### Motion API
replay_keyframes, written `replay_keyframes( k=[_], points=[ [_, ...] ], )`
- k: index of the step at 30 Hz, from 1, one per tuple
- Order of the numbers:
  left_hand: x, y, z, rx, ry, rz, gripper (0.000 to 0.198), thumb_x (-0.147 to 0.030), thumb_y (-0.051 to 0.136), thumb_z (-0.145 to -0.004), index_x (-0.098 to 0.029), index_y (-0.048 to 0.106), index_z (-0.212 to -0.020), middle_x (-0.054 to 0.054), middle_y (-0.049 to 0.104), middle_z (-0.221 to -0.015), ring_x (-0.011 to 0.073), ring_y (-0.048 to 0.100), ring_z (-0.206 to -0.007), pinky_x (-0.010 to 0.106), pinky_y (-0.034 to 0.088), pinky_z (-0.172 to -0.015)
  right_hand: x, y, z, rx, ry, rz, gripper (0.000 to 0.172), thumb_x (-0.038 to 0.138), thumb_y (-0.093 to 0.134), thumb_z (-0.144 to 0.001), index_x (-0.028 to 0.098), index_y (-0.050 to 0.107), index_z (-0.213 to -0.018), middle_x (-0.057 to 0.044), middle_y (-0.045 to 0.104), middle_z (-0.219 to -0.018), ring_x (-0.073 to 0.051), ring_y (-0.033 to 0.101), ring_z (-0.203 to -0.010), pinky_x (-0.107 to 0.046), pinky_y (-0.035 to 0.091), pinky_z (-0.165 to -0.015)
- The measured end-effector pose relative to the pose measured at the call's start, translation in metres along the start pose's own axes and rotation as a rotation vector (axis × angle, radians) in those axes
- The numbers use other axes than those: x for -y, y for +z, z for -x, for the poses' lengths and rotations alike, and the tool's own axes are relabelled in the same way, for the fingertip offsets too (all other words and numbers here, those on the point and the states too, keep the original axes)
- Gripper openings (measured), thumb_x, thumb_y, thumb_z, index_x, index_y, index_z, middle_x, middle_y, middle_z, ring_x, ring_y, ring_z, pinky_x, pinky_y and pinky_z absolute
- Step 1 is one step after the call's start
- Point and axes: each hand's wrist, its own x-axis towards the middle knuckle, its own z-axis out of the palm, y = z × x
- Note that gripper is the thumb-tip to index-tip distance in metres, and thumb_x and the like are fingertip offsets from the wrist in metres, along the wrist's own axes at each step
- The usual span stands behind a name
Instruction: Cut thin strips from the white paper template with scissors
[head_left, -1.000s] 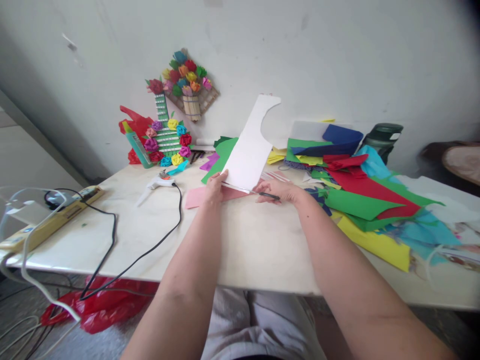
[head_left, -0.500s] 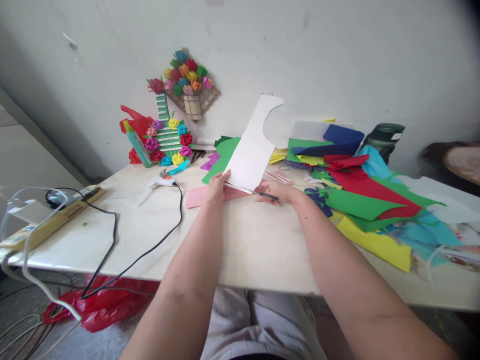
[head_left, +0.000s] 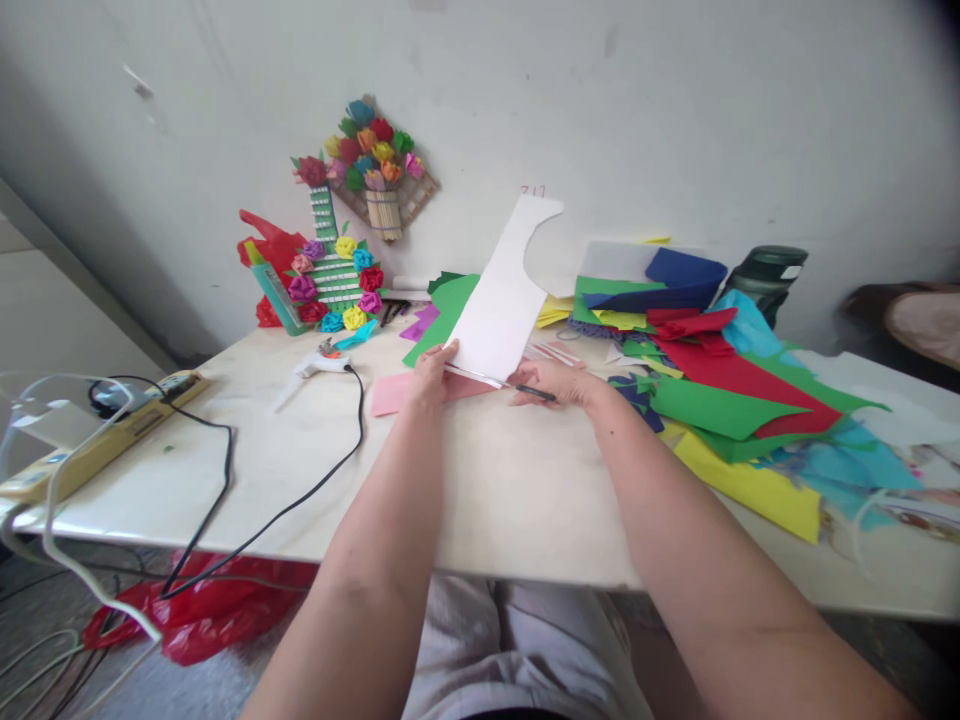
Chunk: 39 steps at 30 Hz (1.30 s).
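A white sheet of paper or card point(head_left: 495, 305) with a curved notch in its right side is tilted up above the table. My left hand point(head_left: 430, 376) pinches its lower left corner, thumb on top. My right hand point(head_left: 551, 380) is closed around the handles of a pair of scissors point(head_left: 537, 393), whose blades lie along the sheet's lower edge, pointing left toward my left hand. Under the sheet, a pink strip of paper point(head_left: 388, 394) rests on the table, and green paper point(head_left: 448, 315) shows behind it.
A white glue gun point(head_left: 311, 364) with a black cord lies left, near a power strip point(head_left: 112, 440). Decorated paper flowers point(head_left: 337, 280) stand at the back. Coloured paper sheets point(head_left: 739, 405) are heaped on the right, with a dark green bottle point(head_left: 763, 280) behind.
The top of the white sheet has dipped slightly. Both hands stay in nearly the same place, with the scissors still at the lower edge.
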Motion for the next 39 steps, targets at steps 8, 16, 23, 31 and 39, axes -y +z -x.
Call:
replay_keyframes(
  k=[8, 16, 23, 31, 39],
  points=[
    [0.000, 0.000, -0.001, -0.013, -0.011, -0.009, 0.030, -0.030, 0.080, -0.049, -0.015, 0.060, -0.065, 0.003, 0.059, -0.060, 0.0152, 0.056, -0.058, 0.029, 0.046, -0.061, 0.003, -0.002, 0.001, 0.000, 0.023, 0.062, 0.042, 0.040, 0.069, -0.066, 0.012, 0.063, -0.096, 0.008, 0.042, -0.045, -0.004, 0.032, -0.035, -0.019, 0.023, -0.035],
    [-0.002, 0.000, 0.001, -0.018, -0.021, -0.007, 0.027, -0.028, 0.080, -0.051, -0.014, 0.062, -0.064, 0.004, 0.061, -0.062, 0.0157, 0.056, -0.058, 0.029, 0.047, -0.061, 0.009, -0.001, 0.004, -0.009, 0.011, 0.065, 0.035, 0.037, 0.069, -0.065, 0.013, 0.065, -0.089, 0.008, 0.042, -0.044, -0.004, 0.032, -0.036, -0.019, 0.023, -0.036],
    [-0.001, -0.001, 0.000, 0.022, 0.006, 0.011, 0.029, -0.029, 0.081, -0.050, -0.014, 0.062, -0.065, 0.006, 0.064, -0.067, 0.0169, 0.058, -0.062, 0.030, 0.048, -0.064, -0.003, 0.001, -0.003, 0.005, 0.033, -0.026, 0.037, 0.042, 0.072, -0.063, 0.013, 0.063, -0.084, 0.005, 0.047, -0.046, -0.005, 0.038, -0.036, -0.018, 0.027, -0.034],
    [0.002, 0.000, -0.001, 0.047, 0.001, -0.001, 0.027, -0.028, 0.080, -0.052, -0.013, 0.063, -0.066, 0.004, 0.062, -0.063, 0.0147, 0.056, -0.057, 0.028, 0.047, -0.060, -0.009, 0.004, -0.007, 0.001, 0.069, -0.038, 0.041, 0.045, 0.071, -0.062, 0.013, 0.065, -0.088, 0.005, 0.048, -0.046, -0.006, 0.042, -0.036, -0.018, 0.032, -0.035],
    [0.001, 0.001, 0.000, 0.024, -0.013, -0.022, 0.023, -0.027, 0.077, -0.056, -0.013, 0.062, -0.066, 0.004, 0.062, -0.062, 0.0146, 0.056, -0.056, 0.028, 0.047, -0.058, -0.010, 0.002, -0.011, 0.031, 0.009, -0.021, 0.045, 0.047, 0.070, -0.062, 0.012, 0.066, -0.090, 0.005, 0.049, -0.049, -0.005, 0.035, -0.037, -0.020, 0.025, -0.037]
  ],
)
